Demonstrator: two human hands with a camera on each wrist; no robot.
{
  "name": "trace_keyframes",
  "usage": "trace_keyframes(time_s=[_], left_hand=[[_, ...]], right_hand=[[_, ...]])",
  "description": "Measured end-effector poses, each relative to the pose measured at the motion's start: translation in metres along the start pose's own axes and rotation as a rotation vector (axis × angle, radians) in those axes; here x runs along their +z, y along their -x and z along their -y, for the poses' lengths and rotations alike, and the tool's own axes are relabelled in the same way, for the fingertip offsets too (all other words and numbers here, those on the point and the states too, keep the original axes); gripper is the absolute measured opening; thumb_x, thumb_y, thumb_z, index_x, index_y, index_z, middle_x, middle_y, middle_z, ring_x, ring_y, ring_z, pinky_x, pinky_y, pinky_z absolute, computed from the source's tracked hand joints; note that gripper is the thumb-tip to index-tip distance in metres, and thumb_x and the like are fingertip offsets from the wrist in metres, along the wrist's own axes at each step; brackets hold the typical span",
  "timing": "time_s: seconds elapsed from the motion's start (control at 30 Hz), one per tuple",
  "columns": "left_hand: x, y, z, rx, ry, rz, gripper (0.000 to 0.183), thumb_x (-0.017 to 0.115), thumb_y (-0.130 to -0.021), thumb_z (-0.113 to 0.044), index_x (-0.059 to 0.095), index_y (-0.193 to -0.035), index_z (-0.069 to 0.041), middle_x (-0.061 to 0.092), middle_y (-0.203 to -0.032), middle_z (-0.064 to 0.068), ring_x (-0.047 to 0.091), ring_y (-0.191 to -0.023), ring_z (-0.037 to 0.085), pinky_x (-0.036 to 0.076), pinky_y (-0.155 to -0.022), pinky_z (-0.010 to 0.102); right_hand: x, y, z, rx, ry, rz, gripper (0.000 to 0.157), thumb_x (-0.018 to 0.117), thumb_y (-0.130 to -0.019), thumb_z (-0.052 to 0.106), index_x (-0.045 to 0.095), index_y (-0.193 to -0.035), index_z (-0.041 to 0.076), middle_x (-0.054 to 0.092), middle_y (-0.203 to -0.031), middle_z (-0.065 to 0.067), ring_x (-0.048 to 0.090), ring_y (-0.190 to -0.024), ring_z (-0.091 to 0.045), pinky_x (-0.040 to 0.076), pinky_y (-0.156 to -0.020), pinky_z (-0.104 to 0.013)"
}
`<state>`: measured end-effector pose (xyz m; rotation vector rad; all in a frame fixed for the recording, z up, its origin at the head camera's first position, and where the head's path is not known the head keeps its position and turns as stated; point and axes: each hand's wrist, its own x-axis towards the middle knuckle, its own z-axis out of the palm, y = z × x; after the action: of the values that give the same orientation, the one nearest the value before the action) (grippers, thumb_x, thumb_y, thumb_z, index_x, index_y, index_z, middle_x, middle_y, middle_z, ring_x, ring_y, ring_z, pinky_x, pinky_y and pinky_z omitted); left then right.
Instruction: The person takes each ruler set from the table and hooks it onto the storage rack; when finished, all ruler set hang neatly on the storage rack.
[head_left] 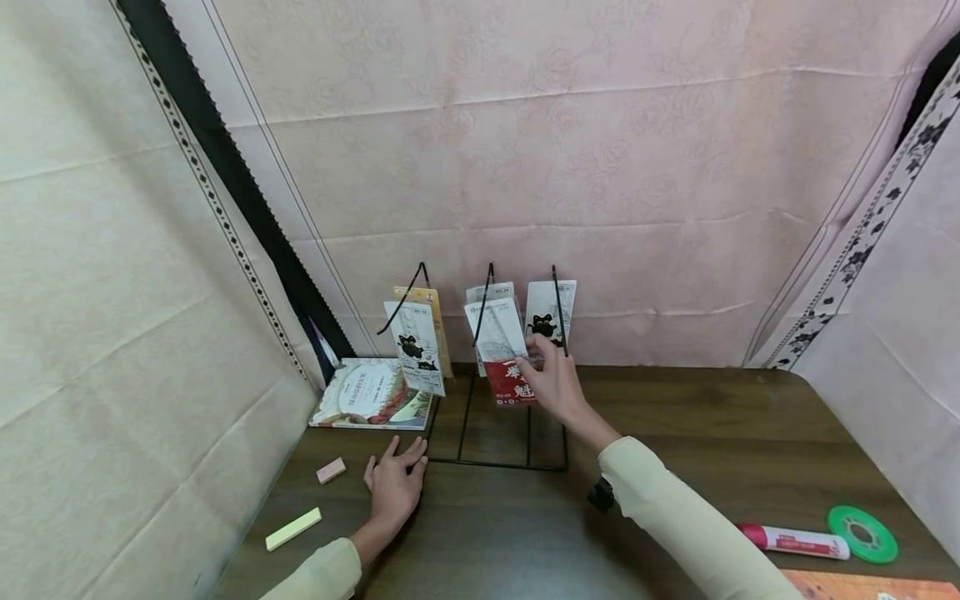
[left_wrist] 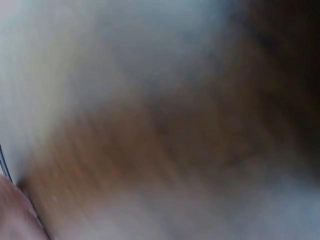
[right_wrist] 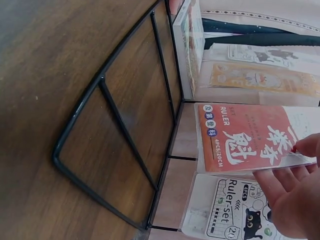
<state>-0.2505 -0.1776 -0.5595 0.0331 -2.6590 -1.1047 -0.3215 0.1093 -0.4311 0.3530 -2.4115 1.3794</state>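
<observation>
My right hand pinches the side edge of a red-and-white ruler set packet, which hangs at the middle hook of a black wire rack. In the right wrist view, the thumb lies on the packet's red front. Beside it hangs a white ruler set packet with a black cat. My left hand rests at the rack's front left corner, fingers spread and fairly straight; the left wrist view is mostly blurred. Another cat packet hangs at the left hook, before a yellow packet.
A picture book lies left of the rack. Nearer are a pink eraser-like block and a pale yellow strip. At right lie a red-and-white tube, a green ring-shaped roll and an orange board. Cloth walls enclose the table.
</observation>
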Motion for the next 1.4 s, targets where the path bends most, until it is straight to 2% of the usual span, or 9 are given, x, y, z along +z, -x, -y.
trace_keyframes(time_s=[0.23, 0.4, 0.63, 0.93, 1.4], left_hand=[[-0.001, 0.001, -0.001, 0.008, 0.002, 0.006, 0.035, 0.066, -0.091, -0.019, 0.065, -0.126, -0.017, 0.062, -0.132, -0.001, 0.035, -0.144, 0.027, 0.002, -0.113, 0.065], [-0.002, 0.001, -0.001, 0.001, 0.002, 0.009, 0.035, 0.065, -0.091, -0.019, 0.065, -0.126, -0.017, 0.062, -0.132, -0.001, 0.035, -0.144, 0.027, 0.002, -0.113, 0.064], [-0.001, 0.0, -0.003, -0.005, -0.003, 0.015, 0.035, 0.065, -0.092, -0.019, 0.065, -0.127, -0.018, 0.061, -0.133, -0.002, 0.034, -0.144, 0.027, 0.003, -0.113, 0.064], [0.0, 0.0, -0.002, -0.005, -0.005, 0.009, 0.035, 0.066, -0.091, -0.019, 0.065, -0.126, -0.018, 0.062, -0.131, -0.003, 0.036, -0.144, 0.027, 0.003, -0.113, 0.065], [0.0, -0.001, -0.001, -0.001, 0.002, 0.011, 0.034, 0.065, -0.092, -0.02, 0.065, -0.126, -0.017, 0.063, -0.131, -0.002, 0.036, -0.143, 0.028, 0.003, -0.113, 0.065]], right_hand=[[0.005, -0.007, -0.004, -0.02, 0.03, 0.009, 0.018, 0.06, -0.095, 0.026, 0.062, -0.113, 0.024, 0.071, -0.109, -0.004, 0.071, -0.092, -0.019, 0.057, -0.074, -0.038], [0.011, -0.012, -0.006, -0.036, 0.037, -0.008, 0.018, 0.061, -0.094, 0.025, 0.064, -0.111, 0.02, 0.072, -0.103, -0.003, 0.071, -0.09, -0.018, 0.057, -0.077, -0.04], [0.018, -0.016, -0.012, -0.041, -0.012, 0.002, 0.017, 0.063, -0.093, 0.023, 0.064, -0.109, 0.015, 0.072, -0.102, -0.004, 0.071, -0.09, -0.017, 0.057, -0.075, -0.037], [0.025, -0.018, -0.019, -0.08, -0.057, 0.065, 0.016, 0.062, -0.094, 0.028, 0.062, -0.106, 0.017, 0.071, -0.104, -0.001, 0.069, -0.094, -0.016, 0.056, -0.08, -0.035], [0.025, -0.017, -0.022, -0.061, -0.092, 0.059, 0.015, 0.063, -0.094, 0.027, 0.062, -0.107, 0.018, 0.07, -0.103, 0.0, 0.068, -0.095, -0.015, 0.056, -0.082, -0.037]])
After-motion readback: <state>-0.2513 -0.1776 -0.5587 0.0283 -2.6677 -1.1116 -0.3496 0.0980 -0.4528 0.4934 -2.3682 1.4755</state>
